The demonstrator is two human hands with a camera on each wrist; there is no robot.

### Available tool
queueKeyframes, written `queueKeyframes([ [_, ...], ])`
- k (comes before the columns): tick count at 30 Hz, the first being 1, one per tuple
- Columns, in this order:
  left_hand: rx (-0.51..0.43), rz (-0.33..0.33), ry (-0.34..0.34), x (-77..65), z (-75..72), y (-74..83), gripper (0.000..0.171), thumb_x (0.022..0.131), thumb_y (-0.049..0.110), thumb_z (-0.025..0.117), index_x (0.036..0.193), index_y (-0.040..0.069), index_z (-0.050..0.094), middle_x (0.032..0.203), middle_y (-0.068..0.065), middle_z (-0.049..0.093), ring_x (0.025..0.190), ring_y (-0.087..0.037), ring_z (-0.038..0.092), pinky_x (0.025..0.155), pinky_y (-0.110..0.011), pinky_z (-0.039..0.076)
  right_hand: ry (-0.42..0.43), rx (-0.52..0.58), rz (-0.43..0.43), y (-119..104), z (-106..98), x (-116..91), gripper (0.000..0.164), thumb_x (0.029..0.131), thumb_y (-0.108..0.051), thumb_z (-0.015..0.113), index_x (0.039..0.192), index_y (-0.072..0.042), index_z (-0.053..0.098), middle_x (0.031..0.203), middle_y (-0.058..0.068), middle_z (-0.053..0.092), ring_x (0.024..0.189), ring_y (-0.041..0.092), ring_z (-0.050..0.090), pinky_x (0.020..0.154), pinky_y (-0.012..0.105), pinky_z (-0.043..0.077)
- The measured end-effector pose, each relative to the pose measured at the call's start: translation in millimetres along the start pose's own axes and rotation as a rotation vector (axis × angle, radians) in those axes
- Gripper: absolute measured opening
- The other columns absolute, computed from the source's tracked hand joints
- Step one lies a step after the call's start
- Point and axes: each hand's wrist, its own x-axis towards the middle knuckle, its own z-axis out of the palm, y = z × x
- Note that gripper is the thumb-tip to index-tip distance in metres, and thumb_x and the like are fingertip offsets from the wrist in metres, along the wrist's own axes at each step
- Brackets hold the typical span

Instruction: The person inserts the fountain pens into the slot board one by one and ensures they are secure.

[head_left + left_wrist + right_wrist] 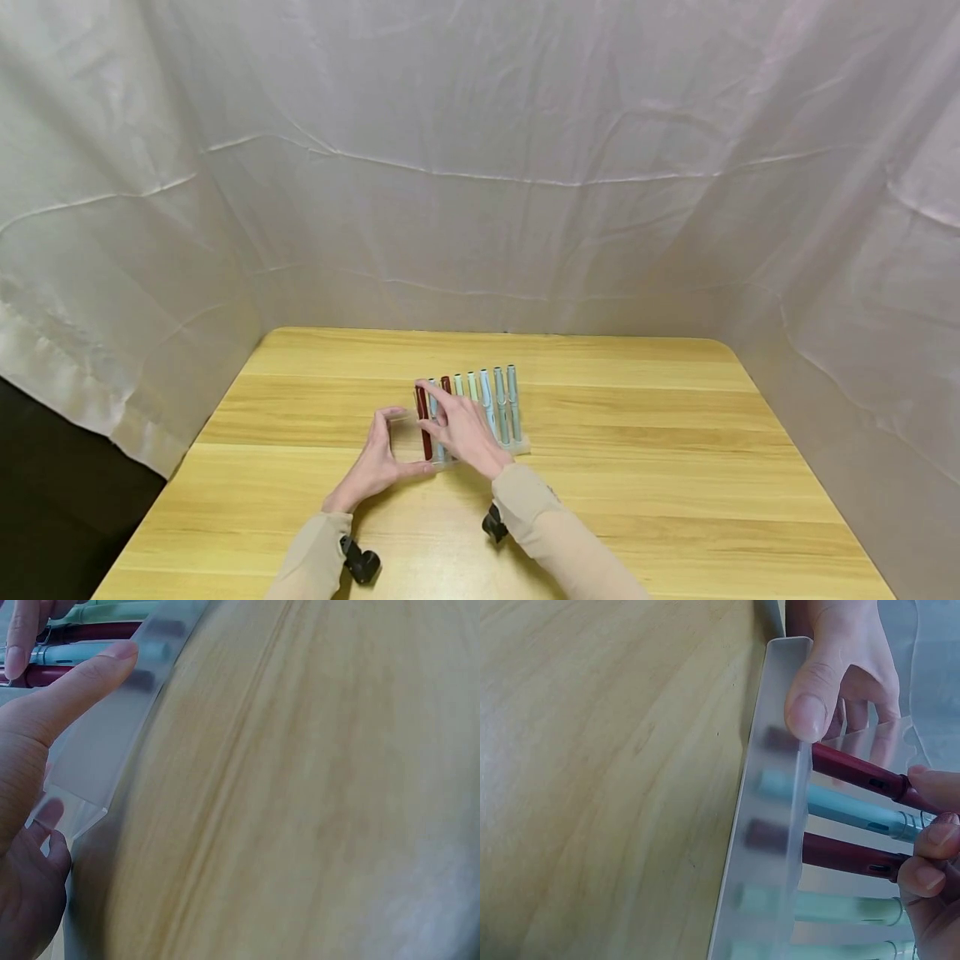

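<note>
A translucent pen rack lies on the table with several pens side by side in it. My left hand grips its left end, thumb along the front edge and fingers at the back. With thumb and fingers, my right hand pinches the leftmost dark red pen, whose lower end sits at the rack's front strip. Beside it lie a light blue pen and another dark red pen. Pale green pens follow, partly covered by my right hand in the head view.
Farther right in the rack are a pale blue pen and grey-green pens. The wooden table extends around the rack. Pale curtains hang behind and at both sides.
</note>
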Motion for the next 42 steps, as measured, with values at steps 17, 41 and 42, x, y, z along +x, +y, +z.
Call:
queueKeyframes([
  [17,-0.010,0.024,0.008,-0.5,-1.1,0.0,0.105,0.065,0.035,0.095,0.141,0.003,0.029,0.146,-0.021,0.036,0.140,-0.040,0.037,0.121,-0.064,0.029,-0.036,0.028,0.013,-0.4,0.0,-1.2,0.064,0.096,-0.023,0.070,0.154,-0.022,0.042,0.054,-0.007,0.048,0.041,-0.002,0.029,0.040,0.011,0.027],
  [41,0.003,-0.010,0.007,0.2,1.1,0.4,0.109,0.060,0.036,0.096,0.142,0.007,0.031,0.147,-0.018,0.037,0.140,-0.039,0.039,0.120,-0.065,0.031,0.236,0.095,0.123,89.8,-71.0,-91.5,0.061,0.090,-0.011,0.073,0.145,-0.005,0.049,0.087,0.004,0.066,0.075,0.009,0.060,0.061,0.020,0.057],
  [42,0.000,-0.015,0.003,0.1,0.8,0.7,0.109,0.060,0.036,0.097,0.142,0.007,0.030,0.147,-0.018,0.037,0.141,-0.039,0.038,0.120,-0.065,0.031,0.247,0.078,0.139,95.4,-75.7,-95.7,0.060,0.090,-0.012,0.073,0.145,-0.005,0.050,0.091,0.006,0.066,0.079,0.014,0.062,0.065,0.024,0.059],
])
